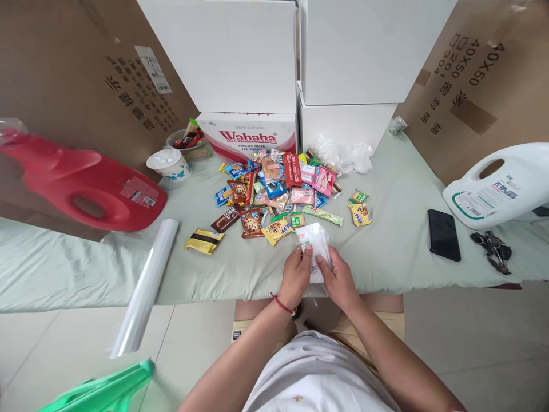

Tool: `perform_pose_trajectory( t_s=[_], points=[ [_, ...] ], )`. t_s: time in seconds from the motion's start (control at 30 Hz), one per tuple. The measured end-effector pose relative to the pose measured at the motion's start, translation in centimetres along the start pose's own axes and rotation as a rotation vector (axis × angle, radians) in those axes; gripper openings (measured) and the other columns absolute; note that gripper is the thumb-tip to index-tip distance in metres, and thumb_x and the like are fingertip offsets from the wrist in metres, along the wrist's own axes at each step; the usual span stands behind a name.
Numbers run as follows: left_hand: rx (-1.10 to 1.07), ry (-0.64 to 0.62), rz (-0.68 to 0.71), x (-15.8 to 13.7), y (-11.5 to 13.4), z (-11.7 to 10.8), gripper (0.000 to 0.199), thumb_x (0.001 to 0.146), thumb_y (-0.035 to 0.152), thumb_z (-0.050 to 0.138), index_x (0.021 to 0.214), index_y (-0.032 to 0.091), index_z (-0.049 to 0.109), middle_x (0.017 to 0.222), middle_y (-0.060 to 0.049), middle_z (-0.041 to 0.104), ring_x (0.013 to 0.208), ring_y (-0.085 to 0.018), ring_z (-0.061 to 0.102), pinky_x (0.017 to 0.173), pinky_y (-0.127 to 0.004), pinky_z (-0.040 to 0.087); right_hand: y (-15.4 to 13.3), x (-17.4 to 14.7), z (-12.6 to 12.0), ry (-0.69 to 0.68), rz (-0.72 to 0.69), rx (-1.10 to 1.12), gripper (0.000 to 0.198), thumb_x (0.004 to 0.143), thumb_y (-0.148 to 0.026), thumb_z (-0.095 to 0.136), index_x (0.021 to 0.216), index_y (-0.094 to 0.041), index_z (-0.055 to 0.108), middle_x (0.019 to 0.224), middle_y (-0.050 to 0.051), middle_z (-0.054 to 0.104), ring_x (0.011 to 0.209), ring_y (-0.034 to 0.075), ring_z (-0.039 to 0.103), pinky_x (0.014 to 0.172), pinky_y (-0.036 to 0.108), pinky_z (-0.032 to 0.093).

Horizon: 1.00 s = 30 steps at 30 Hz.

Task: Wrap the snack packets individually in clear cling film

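A small stack of thin white plastic bags [316, 243], with faint red and green print, is held upright at the table's front edge. My left hand [297, 273] grips its left side, thumb on the near face. My right hand [337, 276] closes on its right lower edge, thumb also in front. Just beyond lies a heap of wrapped snacks [274, 189] in several colours. Closest to the bags are a yellow cookie packet [277, 230] and a green-and-tan biscuit packet [297, 220]. Another yellow packet [203, 241] with a black band lies apart to the left.
A clear film roll [148, 286] juts over the front edge. Left stand a red jug [86, 186], a paper cup [169, 164] and a snack tub [201, 150]. Right lie a white detergent jug [500, 186], a phone [444, 234] and keys [493, 250]. White boxes [347, 51] rise behind.
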<state>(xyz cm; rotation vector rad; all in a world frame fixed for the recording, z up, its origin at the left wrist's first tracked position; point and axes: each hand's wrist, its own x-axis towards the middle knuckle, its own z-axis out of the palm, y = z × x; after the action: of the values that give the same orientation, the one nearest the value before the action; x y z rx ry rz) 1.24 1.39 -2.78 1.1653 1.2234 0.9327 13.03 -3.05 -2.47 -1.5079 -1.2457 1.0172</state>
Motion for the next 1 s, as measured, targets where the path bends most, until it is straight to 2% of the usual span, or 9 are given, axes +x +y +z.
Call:
perform_pose_trajectory(
  t_s=[0.1, 0.2, 0.37, 0.53, 0.6, 0.67, 0.77, 0.93, 1.0],
  points=[
    [0.335, 0.101, 0.12, -0.3, -0.4, 0.5, 0.042, 0.098, 0.061, 0.042, 0.08, 0.024, 0.053, 0.076, -0.007, 0.064, 0.074, -0.024, 0.062, 0.066, -0.033, 0.041, -0.7, -0.6, -0.1, -0.064, -0.073, -0.202, 0.039, 0.104, -0.045, 0.037, 0.127, -0.019, 0.053, 0.11, 0.015, 0.072, 0.096, 0.029, 0.07, 0.082, 0.04, 0.056],
    [0.402, 0.023, 0.179, -0.5, -0.4, 0.9, 0.04, 0.099, 0.058, 0.041, 0.078, 0.025, 0.05, 0.069, -0.005, 0.059, 0.065, -0.022, 0.06, 0.061, -0.032, 0.037, -1.0, -1.6, -1.7, -0.096, -0.091, -0.264, 0.039, 0.104, -0.042, 0.036, 0.133, -0.021, 0.053, 0.113, 0.014, 0.072, 0.098, 0.027, 0.07, 0.081, 0.039, 0.056],
    [0.296, -0.271, 0.123, -2.3, -0.7, -1.2, 0.035, 0.098, 0.053, 0.047, 0.113, 0.024, 0.059, 0.073, -0.003, 0.068, 0.068, -0.023, 0.066, 0.063, -0.032, 0.044, -0.6, -1.4, -11.8, -0.082, 0.08, -0.459, 0.037, 0.094, -0.05, 0.054, 0.107, -0.021, 0.072, 0.099, 0.009, 0.075, 0.088, 0.026, 0.07, 0.079, 0.036, 0.055],
    [0.466, -0.036, 0.14, -3.6, -1.5, -6.0, 0.025, 0.091, 0.046, 0.054, 0.098, 0.023, 0.063, 0.08, -0.004, 0.07, 0.071, -0.022, 0.064, 0.065, -0.032, 0.048, -2.6, 7.2, -24.9, 0.073, 0.448, -0.533, 0.022, 0.077, -0.035, 0.076, 0.071, -0.014, 0.072, 0.068, 0.007, 0.069, 0.061, 0.017, 0.06, 0.057, 0.027, 0.044],
    [0.588, 0.116, 0.242, -3.6, -1.8, -7.5, 0.021, 0.088, 0.04, 0.056, 0.073, 0.024, 0.055, 0.066, 0.0, 0.06, 0.064, -0.02, 0.056, 0.063, -0.03, 0.043, -4.1, 12.5, -28.3, 0.346, 0.455, -0.469, 0.027, 0.083, -0.035, 0.072, 0.077, -0.009, 0.07, 0.078, 0.014, 0.071, 0.057, 0.012, 0.056, 0.055, 0.027, 0.043],
    [0.639, 0.188, 0.317, -3.6, -2.2, -8.5, 0.035, 0.088, 0.034, 0.052, 0.058, 0.024, 0.036, 0.055, 0.003, 0.043, 0.057, -0.016, 0.044, 0.061, -0.028, 0.038, -5.5, 17.4, -30.3, 0.45, 0.4, -0.435, 0.048, 0.099, -0.046, 0.045, 0.095, -0.003, 0.066, 0.102, 0.026, 0.068, 0.063, 0.01, 0.06, 0.059, 0.028, 0.044],
    [0.569, 0.184, 0.232, -4.1, -3.3, -9.4, 0.046, 0.092, 0.037, 0.048, 0.06, 0.022, 0.019, 0.054, 0.005, 0.025, 0.053, -0.012, 0.028, 0.055, -0.024, 0.031, -5.9, 22.4, -30.3, 0.495, 0.327, -0.404, 0.067, 0.101, -0.055, 0.025, 0.112, 0.003, 0.057, 0.117, 0.037, 0.059, 0.066, 0.008, 0.062, 0.061, 0.03, 0.047],
    [0.486, 0.149, 0.013, -5.5, -4.0, -10.4, 0.052, 0.092, 0.055, 0.05, 0.063, 0.023, 0.021, 0.061, 0.005, 0.019, 0.056, -0.011, 0.023, 0.052, -0.024, 0.027, -2.4, 26.6, -23.5, 0.294, 0.14, -0.459, 0.025, 0.093, -0.027, 0.059, 0.106, -0.008, 0.067, 0.104, 0.016, 0.07, 0.073, 0.011, 0.064, 0.073, 0.028, 0.053],
    [0.458, 0.128, -0.036, -5.6, -3.6, -10.7, 0.051, 0.093, 0.058, 0.047, 0.064, 0.023, 0.024, 0.063, 0.005, 0.021, 0.058, -0.012, 0.026, 0.053, -0.024, 0.028, -0.9, 28.0, -20.1, 0.244, 0.061, -0.507, 0.025, 0.084, -0.02, 0.067, 0.108, -0.015, 0.071, 0.114, 0.013, 0.069, 0.085, 0.018, 0.067, 0.079, 0.033, 0.055]
  ],
)
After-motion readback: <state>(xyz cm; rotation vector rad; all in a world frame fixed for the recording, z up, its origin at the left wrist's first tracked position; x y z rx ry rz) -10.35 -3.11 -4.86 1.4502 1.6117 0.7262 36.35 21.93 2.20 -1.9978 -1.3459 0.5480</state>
